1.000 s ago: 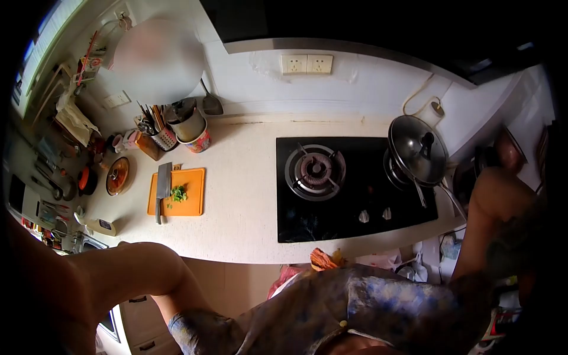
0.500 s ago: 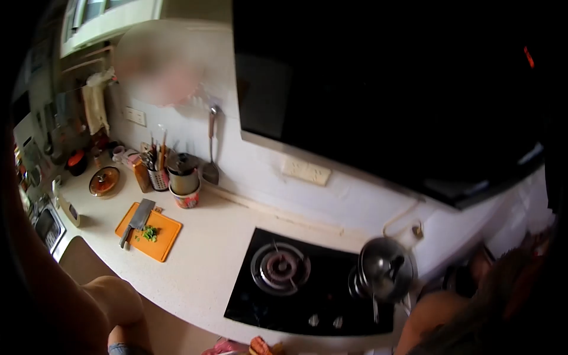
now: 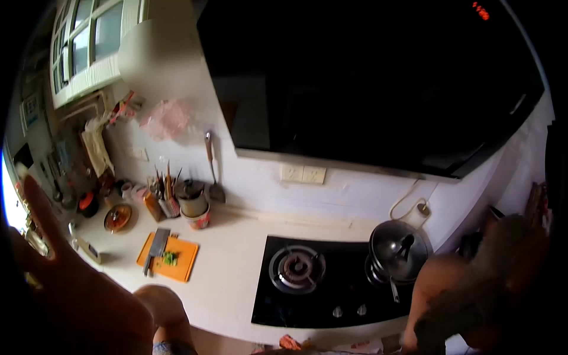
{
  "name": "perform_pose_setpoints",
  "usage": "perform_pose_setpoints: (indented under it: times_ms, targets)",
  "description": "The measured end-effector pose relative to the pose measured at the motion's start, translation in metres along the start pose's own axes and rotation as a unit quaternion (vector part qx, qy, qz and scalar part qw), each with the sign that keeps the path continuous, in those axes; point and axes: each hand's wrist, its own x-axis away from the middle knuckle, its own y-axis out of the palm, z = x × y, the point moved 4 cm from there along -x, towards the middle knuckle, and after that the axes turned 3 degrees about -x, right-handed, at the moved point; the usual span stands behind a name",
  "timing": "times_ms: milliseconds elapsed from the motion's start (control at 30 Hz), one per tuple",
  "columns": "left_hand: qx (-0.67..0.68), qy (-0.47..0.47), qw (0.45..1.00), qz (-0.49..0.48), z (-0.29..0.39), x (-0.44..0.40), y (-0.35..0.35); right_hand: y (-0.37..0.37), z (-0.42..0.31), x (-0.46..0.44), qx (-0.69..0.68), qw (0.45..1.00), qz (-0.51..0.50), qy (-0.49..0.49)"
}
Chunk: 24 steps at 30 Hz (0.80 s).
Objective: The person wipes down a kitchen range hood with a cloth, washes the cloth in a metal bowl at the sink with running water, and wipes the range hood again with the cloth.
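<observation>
My left hand (image 3: 44, 236) is raised close to the camera at the left edge, dark and partly cut off, with one finger stretched upward and a gap beside it. I make out nothing held in it. At the right, my bent arm (image 3: 435, 287) is lifted beside a dark, blurred shape; no right hand can be made out. Below, a cleaver (image 3: 158, 244) lies across the left part of an orange cutting board (image 3: 185, 260), beside chopped greens (image 3: 170, 258). A lidded pan (image 3: 399, 251) sits on the right burner of the black stove (image 3: 346, 278).
A range hood (image 3: 367, 89) overhangs the stove. Along the wall stand a utensil holder (image 3: 170, 207) and a pot (image 3: 193, 204) in a patterned bucket. A glass lid (image 3: 118, 218) lies further left. A spatula (image 3: 209, 154) leans on the wall.
The view has tilted upward, showing more of the hood and the wall cabinet. My left hand has come into view at the left edge. The board, cleaver and pan keep their places.
</observation>
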Motion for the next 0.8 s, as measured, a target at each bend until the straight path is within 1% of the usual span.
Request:
perform_pose_setpoints:
  times_ms: [33,67,100,167,200,233,267,300,367,433,467,500,567,600,633,667,700,733,767,800]
  targets:
    - [0.001,0.02,0.999,0.047,0.002,0.001,-0.005,0.002,-0.004,-0.012,-0.011,1.0,0.023,-0.011]
    - [-0.062,-0.006,0.992,0.11,-0.001,0.013,-0.015,0.006,-0.008,-0.025,-0.038,0.999,0.033,-0.007]
    - [-0.102,-0.033,0.991,0.076,-0.003,0.014,-0.005,0.018,-0.003,-0.039,-0.092,0.995,0.023,0.008]
    - [-0.163,-0.147,0.975,0.031,-0.018,0.026,0.026,0.048,0.003,-0.061,-0.213,0.976,-0.021,0.048]
    - [-0.095,-0.256,0.96,-0.064,-0.027,0.032,0.042,0.069,0.005,-0.07,-0.292,0.952,-0.059,0.072]
    - [0.191,-0.477,0.856,-0.062,-0.044,0.061,0.091,0.096,0.008,-0.074,-0.385,0.91,-0.127,0.085]
    - [0.382,-0.554,0.739,-0.035,-0.049,0.08,0.113,0.106,0.008,-0.073,-0.42,0.893,-0.132,0.09]
    - [0.37,-0.525,0.764,-0.056,-0.052,0.084,0.116,0.117,0.006,-0.069,-0.461,0.87,-0.138,0.101]
    - [0.459,-0.636,0.619,-0.036,-0.051,0.102,0.139,0.147,-0.001,-0.059,-0.552,0.806,-0.178,0.114]
    - [0.445,-0.61,0.65,0.091,-0.064,0.096,0.142,0.159,-0.018,-0.053,-0.439,0.86,-0.246,0.089]
    - [0.415,-0.594,0.673,0.147,-0.069,0.088,0.139,0.164,-0.02,-0.047,-0.402,0.872,-0.259,0.1]
    - [0.414,-0.595,0.673,0.147,-0.076,0.086,0.139,0.167,-0.018,-0.047,-0.396,0.881,-0.25,0.065]
    - [0.374,-0.561,0.723,0.151,-0.097,0.08,0.136,0.165,-0.035,-0.039,-0.271,0.911,-0.295,0.094]
    - [0.414,-0.563,0.707,0.106,-0.105,0.079,0.139,0.175,-0.032,-0.041,-0.182,0.959,-0.212,-0.041]
    - [0.414,-0.563,0.707,0.106,-0.104,0.078,0.134,0.181,-0.019,-0.038,-0.182,0.959,-0.212,-0.04]
    - [0.421,-0.536,0.726,0.091,-0.101,0.074,0.13,0.177,-0.01,-0.051,-0.076,0.979,-0.148,-0.115]
    - [0.431,-0.506,0.743,0.075,-0.102,0.068,0.125,0.173,-0.004,-0.065,0.003,0.98,-0.107,-0.169]
    - [0.408,-0.507,0.757,0.051,-0.102,0.07,0.125,0.168,0.002,-0.078,0.083,0.971,-0.057,-0.215]
    - [0.366,-0.487,0.792,0.035,-0.101,0.067,0.114,0.164,0.01,-0.094,0.134,0.96,-0.032,-0.243]
    - [0.315,-0.495,0.808,0.048,-0.105,0.07,0.102,0.159,0.017,-0.122,0.177,0.956,-0.011,-0.232]
